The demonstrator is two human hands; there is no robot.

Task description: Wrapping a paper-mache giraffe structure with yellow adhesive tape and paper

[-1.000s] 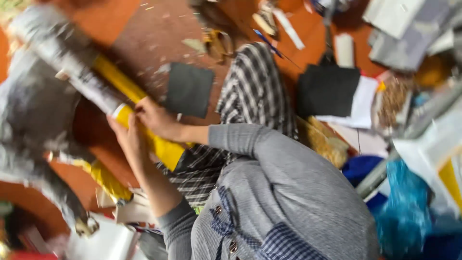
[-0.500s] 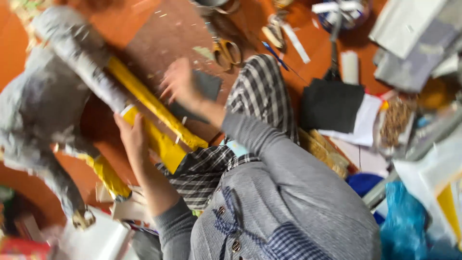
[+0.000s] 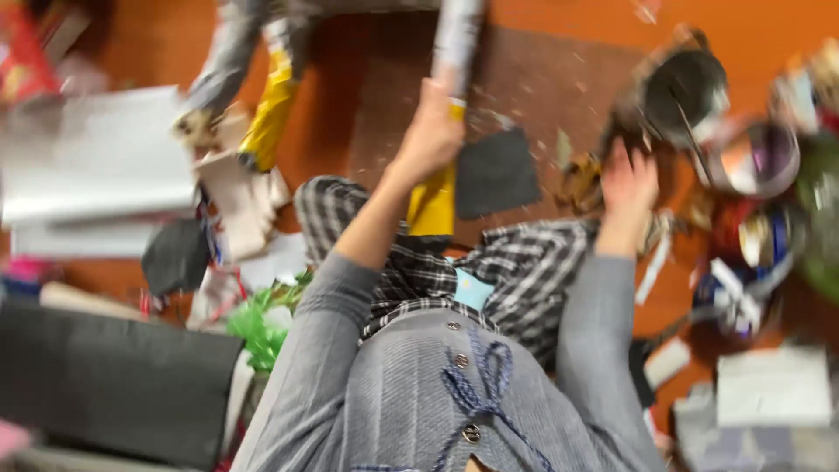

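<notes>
Gripped mid-length in the closed left hand [image 3: 434, 131], over the middle of the brown mat [image 3: 542, 79]: a yellow card tube [image 3: 433, 203] half wrapped in grey paper, probably light, stiff yet crushable, best held round the shaft, long axis running from the lap toward the mat's far edge; further right, right hand [image 3: 629, 179] open, fingers spread by blurred clutter.

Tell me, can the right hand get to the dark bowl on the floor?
Probably yes. The right hand is stretched out, open, just short of the dark bowl, and nothing seems to lie between them. The left hand grips the yellow leg. The picture is blurry.
</notes>
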